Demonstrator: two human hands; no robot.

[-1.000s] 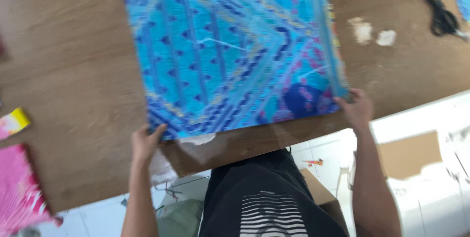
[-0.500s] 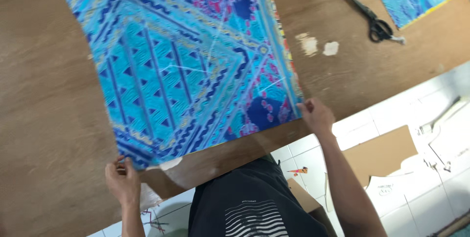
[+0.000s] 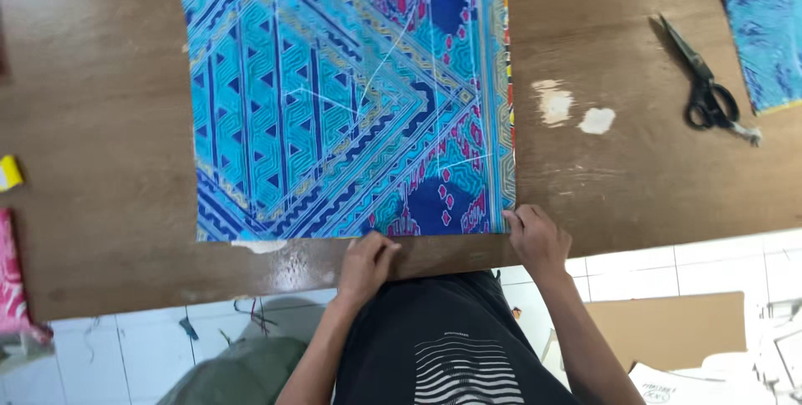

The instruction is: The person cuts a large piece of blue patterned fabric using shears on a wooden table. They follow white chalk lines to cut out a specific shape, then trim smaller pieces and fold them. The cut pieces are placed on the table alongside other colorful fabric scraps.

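Blue patterned cloth [image 3: 351,96] flat on worn wood table [image 3: 100,163], both hands' fingers [image 3: 522,223] pinching its near hem

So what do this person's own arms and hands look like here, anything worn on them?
Both arms are bare from the elbow down; no sleeve shows. The left hand and the right hand wear no gloves, and no watch, bracelet or ring can be made out. The only clothing in view is a black shirt with white wavy stripes across its front.

Two blue patterned cloths [image 3: 351,96] [image 3: 764,29], one pair of scissors [image 3: 706,87], perhaps one pink cloth [image 3: 10,280] at the edge.
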